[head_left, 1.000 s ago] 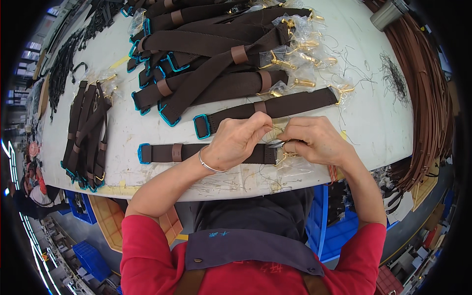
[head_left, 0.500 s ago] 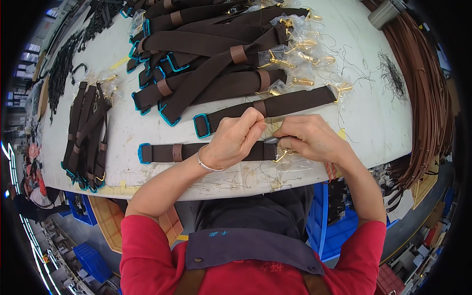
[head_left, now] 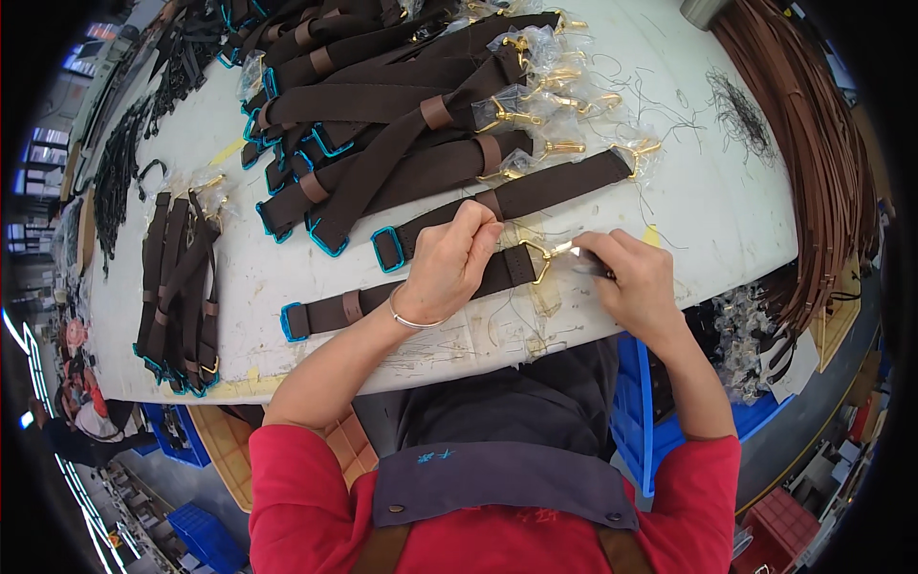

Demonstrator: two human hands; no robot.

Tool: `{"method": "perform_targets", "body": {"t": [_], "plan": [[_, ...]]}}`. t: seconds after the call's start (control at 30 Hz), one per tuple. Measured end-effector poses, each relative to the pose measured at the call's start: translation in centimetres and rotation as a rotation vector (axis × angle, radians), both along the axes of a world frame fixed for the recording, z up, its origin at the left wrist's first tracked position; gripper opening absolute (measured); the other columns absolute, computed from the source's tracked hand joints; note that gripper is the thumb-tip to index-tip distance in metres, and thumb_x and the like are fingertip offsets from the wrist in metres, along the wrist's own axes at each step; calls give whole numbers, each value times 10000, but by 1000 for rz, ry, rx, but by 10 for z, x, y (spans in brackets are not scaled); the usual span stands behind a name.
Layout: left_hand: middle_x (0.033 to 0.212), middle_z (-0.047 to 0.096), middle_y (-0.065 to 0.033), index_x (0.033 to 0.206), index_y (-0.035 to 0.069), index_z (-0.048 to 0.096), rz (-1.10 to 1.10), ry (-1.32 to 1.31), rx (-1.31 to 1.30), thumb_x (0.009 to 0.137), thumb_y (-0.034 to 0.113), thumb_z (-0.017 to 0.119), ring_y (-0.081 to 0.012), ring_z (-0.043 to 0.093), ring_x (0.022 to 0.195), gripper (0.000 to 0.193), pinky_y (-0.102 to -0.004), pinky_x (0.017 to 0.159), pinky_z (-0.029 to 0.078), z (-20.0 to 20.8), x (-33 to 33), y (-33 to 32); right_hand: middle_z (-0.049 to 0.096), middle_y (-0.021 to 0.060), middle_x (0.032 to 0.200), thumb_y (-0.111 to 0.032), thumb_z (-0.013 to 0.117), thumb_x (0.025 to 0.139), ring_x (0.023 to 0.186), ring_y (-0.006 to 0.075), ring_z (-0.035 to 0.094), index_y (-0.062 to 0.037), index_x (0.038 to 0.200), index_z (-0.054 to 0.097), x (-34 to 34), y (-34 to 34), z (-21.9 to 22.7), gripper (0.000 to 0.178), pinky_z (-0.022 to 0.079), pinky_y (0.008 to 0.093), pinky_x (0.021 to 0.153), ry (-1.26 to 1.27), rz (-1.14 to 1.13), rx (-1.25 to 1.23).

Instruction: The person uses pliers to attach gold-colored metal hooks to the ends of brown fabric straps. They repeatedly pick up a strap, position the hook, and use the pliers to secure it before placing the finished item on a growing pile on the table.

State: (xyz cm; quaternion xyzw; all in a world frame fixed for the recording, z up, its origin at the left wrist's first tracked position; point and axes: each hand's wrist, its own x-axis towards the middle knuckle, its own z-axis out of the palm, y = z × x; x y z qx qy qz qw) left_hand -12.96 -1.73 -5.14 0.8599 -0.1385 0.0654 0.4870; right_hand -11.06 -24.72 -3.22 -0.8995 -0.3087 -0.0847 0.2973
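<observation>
Left hand (head_left: 448,270) pins brown strap (head_left: 402,292) flat; right hand (head_left: 639,282) pinches small tool (head_left: 585,263) at 3 o'clock of gold clasp (head_left: 537,260). Risk: tool slips, nicks strap or fingers.

1. Left hand (head_left: 448,273): bare; thin silver bangle (head_left: 413,321) on the wrist, below the fingers.
2. Right hand (head_left: 639,285): bare, unadorned.
3. Red short sleeves (head_left: 306,497); dark apron bib (head_left: 497,483), brown straps.
</observation>
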Motion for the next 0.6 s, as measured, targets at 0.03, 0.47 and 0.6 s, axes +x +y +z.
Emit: {"method": "perform_targets", "body": {"t": [0.03,0.47,0.6], "plan": [[635,562,-76,856,-7,501,-5,-10,-9,902,58,479,-141,552,567,83,-247,547,433,-1,-1,1,524,48,631,1,583,636,556,250,557,-103,891,615,-1,1,-4,278,440,340,502,65,-54,81],[839,481,-97,849,29,500,-649,-28,400,769,56,622,-266,527,795,149,-354,676,444,30,26,-2,563,82,681,-55,598,714,629,291,587,-90,976,564,2,-2,3,266,460,360,568,-9,-49,-103],[844,469,-108,817,27,466,-627,-61,506,769,44,596,-268,519,821,140,-367,685,441,25,20,3,560,97,657,-146,582,810,629,314,590,-40,1030,479,-32,12,32,265,458,393,578,299,-164,-92]]}}
